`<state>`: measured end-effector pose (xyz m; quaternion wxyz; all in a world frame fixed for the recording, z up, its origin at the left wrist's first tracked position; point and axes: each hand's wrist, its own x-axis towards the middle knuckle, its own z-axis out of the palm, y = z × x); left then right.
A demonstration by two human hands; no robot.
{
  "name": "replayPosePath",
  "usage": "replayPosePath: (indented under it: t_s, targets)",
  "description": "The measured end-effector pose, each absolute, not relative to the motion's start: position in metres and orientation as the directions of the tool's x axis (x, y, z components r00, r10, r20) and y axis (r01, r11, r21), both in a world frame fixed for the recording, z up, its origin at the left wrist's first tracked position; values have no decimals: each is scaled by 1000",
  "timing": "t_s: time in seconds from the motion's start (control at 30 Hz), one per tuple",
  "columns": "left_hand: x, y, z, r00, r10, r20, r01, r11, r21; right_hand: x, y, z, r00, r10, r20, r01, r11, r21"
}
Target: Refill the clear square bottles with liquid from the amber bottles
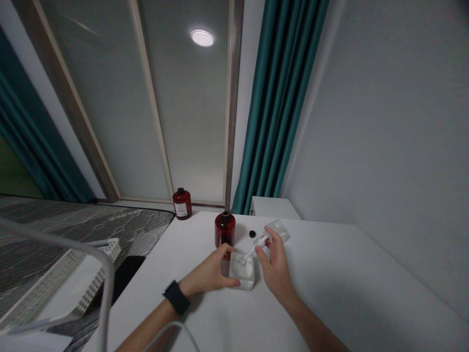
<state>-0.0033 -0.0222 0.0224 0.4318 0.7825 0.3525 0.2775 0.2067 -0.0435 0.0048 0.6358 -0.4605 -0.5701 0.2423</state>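
Observation:
My left hand (pixel 216 271) is closed around the left side of a clear, square, thick-walled glass bottle (pixel 242 276), which stands on the white table. In my right hand (pixel 274 261), thumb and fingers pinch a slim clear-and-white tube-like piece (pixel 252 250), wider at the top; its exact kind is too small to make out. It slants down to the left, its lower end at the bottle's mouth. Just behind my left hand stands an uncapped dark red-brown bottle (pixel 224 229). A small black cap (pixel 252 234) lies to its right. Beyond my right fingers is another clear glass piece (pixel 280 230), partly hidden.
A second red-brown bottle (pixel 181 204), with a white label and black cap, stands at the table's far left corner. Left of the table (pixel 330 274) are a white perforated basket (pixel 44 293) and a grey curved tube (pixel 108 283). A white cabinet (pixel 274 208) stands behind.

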Motion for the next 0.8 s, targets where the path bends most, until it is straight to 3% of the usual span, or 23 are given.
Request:
replayPosePath:
  t_s: [0.57, 0.8]
  targets:
    - [-3, -20, 19, 593, 794, 136, 341, -401, 850, 205, -45, 11, 283, 848, 447, 90, 441, -893]
    - [-3, -21, 22, 597, 793, 122, 343, -390, 855, 207, -43, 2, 181, 882, 435, 84, 426, -901]
